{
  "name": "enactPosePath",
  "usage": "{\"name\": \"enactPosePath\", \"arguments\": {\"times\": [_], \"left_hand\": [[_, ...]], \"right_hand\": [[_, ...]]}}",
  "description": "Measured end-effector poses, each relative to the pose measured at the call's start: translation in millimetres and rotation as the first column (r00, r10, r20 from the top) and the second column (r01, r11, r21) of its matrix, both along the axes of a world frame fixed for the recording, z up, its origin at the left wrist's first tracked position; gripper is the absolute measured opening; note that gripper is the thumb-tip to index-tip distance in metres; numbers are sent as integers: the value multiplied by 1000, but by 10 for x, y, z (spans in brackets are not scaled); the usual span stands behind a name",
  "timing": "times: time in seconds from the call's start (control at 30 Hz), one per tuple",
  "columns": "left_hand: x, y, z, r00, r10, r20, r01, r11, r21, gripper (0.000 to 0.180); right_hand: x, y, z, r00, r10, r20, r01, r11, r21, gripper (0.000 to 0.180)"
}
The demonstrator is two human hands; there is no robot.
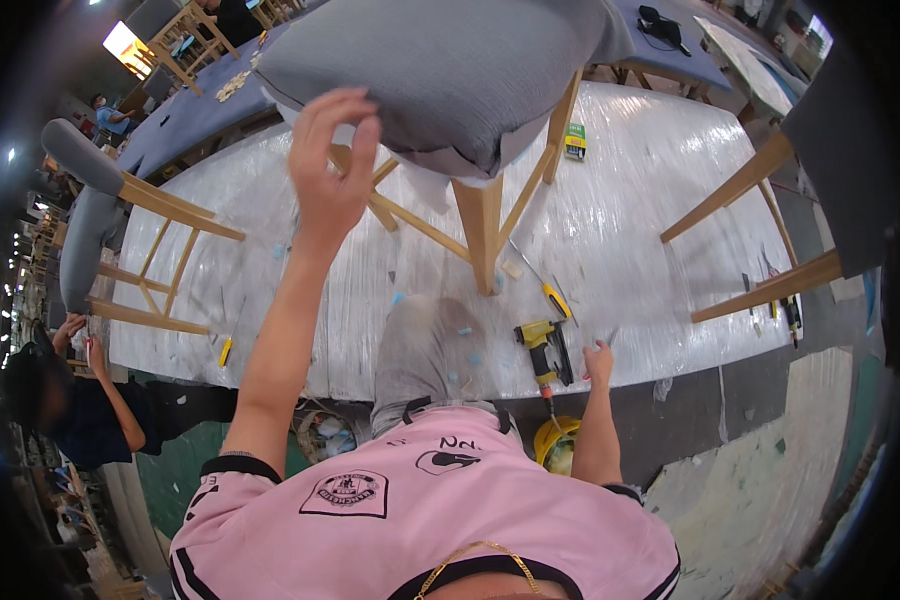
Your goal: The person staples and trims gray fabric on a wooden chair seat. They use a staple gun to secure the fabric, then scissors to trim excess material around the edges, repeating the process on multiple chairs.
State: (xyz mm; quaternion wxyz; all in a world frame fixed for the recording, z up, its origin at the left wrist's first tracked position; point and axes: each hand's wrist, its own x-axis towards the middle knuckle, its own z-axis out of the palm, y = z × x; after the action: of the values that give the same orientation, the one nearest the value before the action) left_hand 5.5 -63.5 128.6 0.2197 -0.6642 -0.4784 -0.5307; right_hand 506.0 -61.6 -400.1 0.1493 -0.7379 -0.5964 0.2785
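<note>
Grey upholstered chair (pixel 440 70) stands on the plastic-wrapped surface (pixel 650 200). Left hand (pixel 332 165) is raised with fingers loosely spread, just beside the seat's edge, holding nothing. Right hand (pixel 598 362) rests open on the surface beside a yellow staple gun (pixel 542 350).

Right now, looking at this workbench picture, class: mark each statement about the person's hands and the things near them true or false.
1. The left hand is raised near the grey chair cushion. True.
2. The right hand grips the yellow nail gun. False: it rests on the table beside it, fingers empty.
3. The table is covered in clear plastic wrap. True.
4. The chair lies flat on the floor. False: it stands on the table.
</note>
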Motion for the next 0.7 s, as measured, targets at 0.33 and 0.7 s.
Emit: {"name": "enactPosePath", "arguments": {"times": [0.33,0.7], "left_hand": [[383,1077,455,981,-19,-193,49,987,150,16],[550,1685,896,996,-72,-48,79,984,158,29]], "right_hand": [[-2311,516,3873,312,224,-923,-61,975,216,37],[-3063,971,5276,-22,304,-952,168,940,296,28]]}}
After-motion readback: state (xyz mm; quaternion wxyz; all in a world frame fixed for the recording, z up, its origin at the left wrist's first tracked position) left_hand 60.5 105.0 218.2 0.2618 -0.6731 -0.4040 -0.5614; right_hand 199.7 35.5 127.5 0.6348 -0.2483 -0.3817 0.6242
